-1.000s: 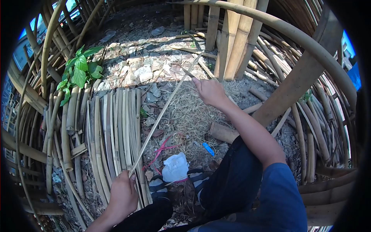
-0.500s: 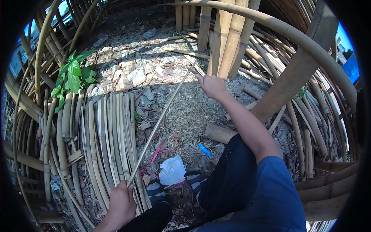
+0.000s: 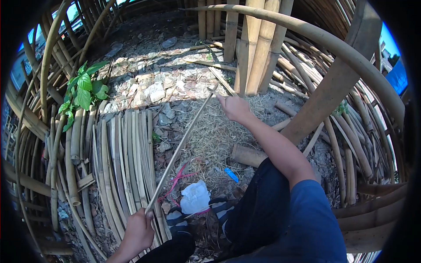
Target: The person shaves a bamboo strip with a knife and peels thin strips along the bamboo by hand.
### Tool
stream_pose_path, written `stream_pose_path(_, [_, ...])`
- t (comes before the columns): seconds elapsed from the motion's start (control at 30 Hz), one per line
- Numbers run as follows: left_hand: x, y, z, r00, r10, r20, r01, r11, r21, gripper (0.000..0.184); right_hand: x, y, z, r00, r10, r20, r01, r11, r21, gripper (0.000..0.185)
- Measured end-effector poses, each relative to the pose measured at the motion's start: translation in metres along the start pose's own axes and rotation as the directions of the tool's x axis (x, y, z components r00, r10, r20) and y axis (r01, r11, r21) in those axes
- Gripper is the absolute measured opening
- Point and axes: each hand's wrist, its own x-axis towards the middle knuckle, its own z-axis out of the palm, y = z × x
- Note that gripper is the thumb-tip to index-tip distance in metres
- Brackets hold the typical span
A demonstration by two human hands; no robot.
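1. In the head view, the left hand [image 3: 137, 232] is sitting near and left of centre, its fingers curling tightly round the near end of a thin bamboo strip [image 3: 179, 149].
2. The strip is slanting across the middle, its long axis running from near left to far right; its far end is pointing away towards the sunlit rubble [image 3: 153, 90].
3. The right hand [image 3: 235, 108], farther off and to the right, is gripping a small knife [image 3: 212, 91] with fingers folded in; its handle is hiding in the fist.
4. The blade is lying crosswise at the strip's far end, pointing left; whether it is touching, I cannot tell.
5. Split bamboo slats [image 3: 125, 158] are lying side by side to the left of the strip, running near to far.
6. Pale shavings [image 3: 215, 127] are covering the ground to its right; a white sheet [image 3: 195, 197] is lying nearer, by the feet [image 3: 220, 209].
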Motion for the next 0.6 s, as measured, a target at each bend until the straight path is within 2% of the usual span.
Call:
stream_pose_path(0.03, [-0.001, -0.001, 0.001, 1.000, 0.001, -0.005, -0.001, 1.000, -0.012, 0.026, -0.010, -0.018, -0.023, 0.992, 0.098, 0.084, -0.107, 0.989, 0.105, 0.066])
stream_pose_path(0.07, [-0.002, -0.002, 0.002, 1.000, 0.003, -0.011, -0.003, 1.000, -0.027, 0.027, -0.014, -0.024, -0.019, 0.992, 0.095, 0.087, -0.105, 0.989, 0.109, 0.066])
stream_pose_path(0.13, [-0.002, -0.003, 0.002, 1.000, -0.002, -0.001, 0.002, 1.000, -0.014, 0.029, -0.025, -0.037, -0.014, 0.991, -0.052, 0.121, 0.046, 0.998, 0.051, 0.072])
stream_pose_path(0.17, [-0.001, -0.003, 0.003, 1.000, -0.024, -0.001, 0.024, 1.000, -0.012, 0.029, -0.031, -0.043, -0.013, 0.991, -0.055, 0.118, 0.049, 0.998, 0.049, 0.072])
stream_pose_path(0.23, [-0.002, -0.004, 0.003, 0.999, -0.044, 0.004, 0.044, 0.999, 0.000, 0.029, -0.046, -0.055, -0.015, 0.953, -0.289, 0.089, 0.285, 0.957, 0.059, 0.069])
stream_pose_path(0.27, [-0.003, -0.008, 0.005, 1.000, -0.003, -0.007, 0.003, 1.000, -0.018, 0.028, -0.045, -0.052, -0.015, 0.954, -0.288, 0.084, 0.283, 0.957, 0.064, 0.069])
stream_pose_path(0.33, [-0.003, -0.009, 0.001, 0.999, 0.033, -0.024, -0.033, 0.999, -0.032, 0.028, -0.040, -0.033, -0.015, 0.825, -0.551, 0.123, 0.561, 0.825, -0.070, 0.066])
stream_pose_path(0.37, [-0.006, -0.003, -0.002, 1.000, 0.001, -0.025, -0.002, 0.999, -0.039, 0.028, -0.014, 0.001, -0.010, 0.979, -0.200, 0.022, 0.201, 0.977, -0.072, 0.066])
stream_pose_path(0.4, [-0.010, -0.001, -0.003, 0.999, -0.031, -0.020, 0.030, 0.999, -0.044, 0.027, 0.004, 0.044, 0.000, 0.980, 0.188, -0.068, -0.191, 0.981, -0.039, 0.066])
stream_pose_path(0.47, [-0.008, -0.008, -0.008, 0.999, -0.010, -0.047, 0.009, 1.000, -0.017, 0.027, -0.006, 0.095, -0.001, 0.915, 0.384, -0.123, -0.386, 0.922, 0.010, 0.066])
stream_pose_path(0.6, [-0.006, -0.006, -0.008, 0.998, -0.033, -0.052, 0.028, 0.996, -0.090, 0.028, -0.016, 0.081, 0.004, 0.910, 0.390, -0.144, -0.382, 0.921, 0.079, 0.066])
